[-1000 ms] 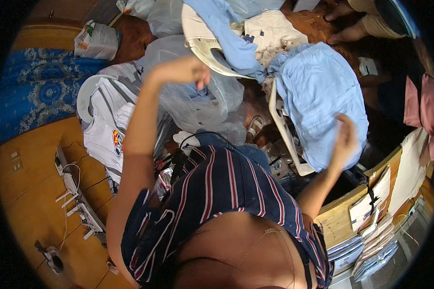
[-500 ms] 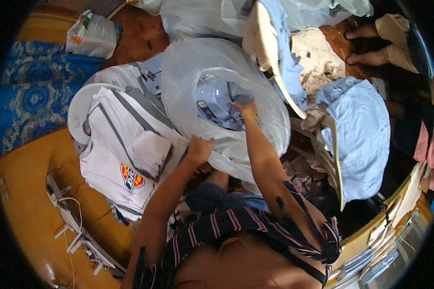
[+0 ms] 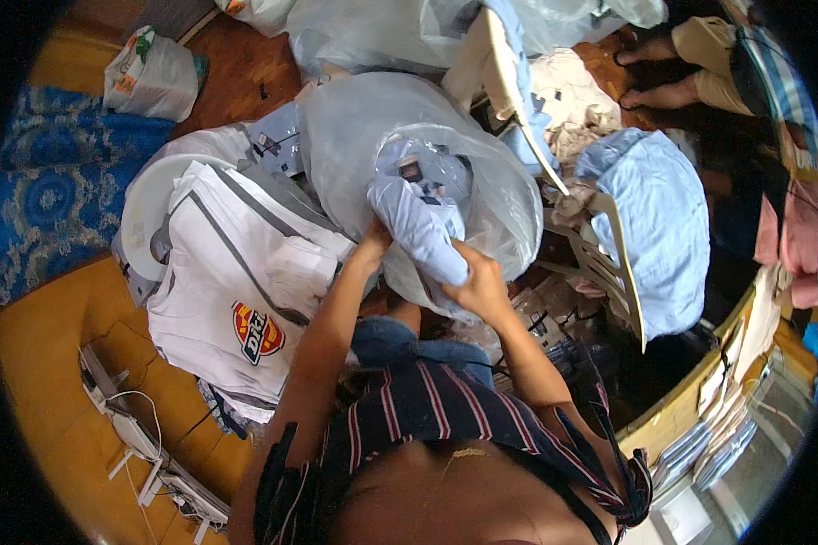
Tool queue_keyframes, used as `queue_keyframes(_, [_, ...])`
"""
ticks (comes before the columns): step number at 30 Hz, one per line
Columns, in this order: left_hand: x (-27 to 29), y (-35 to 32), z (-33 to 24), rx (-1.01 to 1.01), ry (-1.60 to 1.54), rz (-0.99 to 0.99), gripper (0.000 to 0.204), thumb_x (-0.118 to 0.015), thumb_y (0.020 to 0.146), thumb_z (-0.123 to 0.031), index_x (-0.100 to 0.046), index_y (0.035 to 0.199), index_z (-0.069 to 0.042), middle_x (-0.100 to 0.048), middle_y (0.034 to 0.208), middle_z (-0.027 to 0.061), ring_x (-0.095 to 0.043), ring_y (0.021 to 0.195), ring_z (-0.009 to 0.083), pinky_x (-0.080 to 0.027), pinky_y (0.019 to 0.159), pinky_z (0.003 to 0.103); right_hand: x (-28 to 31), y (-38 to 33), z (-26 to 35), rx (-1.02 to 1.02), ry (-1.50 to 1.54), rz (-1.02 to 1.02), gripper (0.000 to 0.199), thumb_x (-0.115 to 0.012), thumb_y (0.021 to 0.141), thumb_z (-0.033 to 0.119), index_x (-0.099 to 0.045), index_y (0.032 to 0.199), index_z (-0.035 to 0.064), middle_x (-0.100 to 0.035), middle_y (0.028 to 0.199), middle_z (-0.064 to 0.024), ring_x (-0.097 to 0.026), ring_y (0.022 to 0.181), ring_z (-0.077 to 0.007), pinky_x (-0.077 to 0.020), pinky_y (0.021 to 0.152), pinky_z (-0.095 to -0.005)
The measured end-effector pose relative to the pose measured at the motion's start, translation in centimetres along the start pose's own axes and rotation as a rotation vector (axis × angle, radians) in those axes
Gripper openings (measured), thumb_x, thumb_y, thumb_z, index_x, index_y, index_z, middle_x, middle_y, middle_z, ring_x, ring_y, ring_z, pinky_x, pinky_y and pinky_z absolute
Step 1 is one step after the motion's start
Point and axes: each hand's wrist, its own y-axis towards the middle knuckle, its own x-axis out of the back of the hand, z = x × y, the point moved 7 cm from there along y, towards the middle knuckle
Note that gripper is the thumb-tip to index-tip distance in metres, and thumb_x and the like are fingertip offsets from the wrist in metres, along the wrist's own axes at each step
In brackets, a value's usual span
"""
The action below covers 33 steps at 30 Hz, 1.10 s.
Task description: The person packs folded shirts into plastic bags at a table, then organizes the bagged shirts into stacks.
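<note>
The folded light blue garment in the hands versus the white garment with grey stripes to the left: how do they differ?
The folded light blue garment is a narrow bundle gripped by the left hand and right hand inside a clear plastic bag. The white garment with grey stripes lies spread flat, unbagged and untouched, and bears a red and yellow badge. Both are cloth garments.

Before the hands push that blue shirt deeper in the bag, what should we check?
1. Left hand holds the bag's edge: ok.
2. Right hand has a grip on the light blue shirt: ok.
3. Bag mouth open around the shirt: ok.
4. Shirt fully inside: not ok, its lower end sticks out.
5. Bag free of tears: cannot tell.
6. White shirt lies clear beside it: ok.
</note>
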Motion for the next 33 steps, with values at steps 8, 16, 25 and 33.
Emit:
queue_keyframes(8, [-9.5,-5.5,-2.4,0.170,-0.040,0.523,0.046,-0.049,0.077,-0.015,-0.034,0.118,-0.002,-0.043,0.114,0.0098,-0.042,0.103,0.0185,-0.033,0.087,0.028,14.0,-9.2,2.4,-0.373,1.123,-0.317,0.058,-0.062,0.054,0.012,-0.040,0.105,-0.0047,-0.052,0.092,-0.0099,-0.051,0.083,-0.0186,-0.0403,0.076,-0.0293])
queue_keyframes(16, [-26.7,-17.8,-16.8,-0.211,-0.060,0.853,0.040,-0.052,0.075,-0.017,-0.040,0.111,-0.004,-0.047,0.106,0.0109,-0.045,0.097,0.0178,-0.036,0.084,0.029,28.7,-16.6,1.2,-0.009,1.462,-0.847,0.038,-0.055,0.071,0.021,-0.046,0.101,-0.0003,-0.054,0.093,-0.0138,-0.053,0.083,-0.0241,-0.0419,0.077,-0.0351])
queue_keyframes(25, [-34.1,-27.2,-6.5,-1.521,0.435,0.349,0.066,-0.065,0.063,-0.027,-0.026,0.111,-0.001,-0.035,0.104,0.0136,-0.037,0.097,0.0252,-0.029,0.082,0.035,38.6,-19.1,0.5,0.252,1.429,-1.078,0.020,-0.057,0.071,0.009,-0.051,0.089,0.0017,-0.056,0.084,-0.0091,-0.055,0.076,-0.0196,-0.0446,0.073,-0.0338])
queue_keyframes(33, [-52.8,-39.8,-15.3,-2.041,0.316,0.835,0.056,-0.062,0.054,0.002,-0.046,0.106,-0.008,-0.049,0.102,0.0142,-0.049,0.094,0.0261,-0.040,0.079,0.031,46.4,-21.7,5.2,0.345,1.041,-0.841,0.040,-0.059,0.072,0.018,-0.034,0.102,0.0124,-0.049,0.084,-0.0036,-0.055,0.070,-0.0222,-0.0485,0.056,-0.0348])
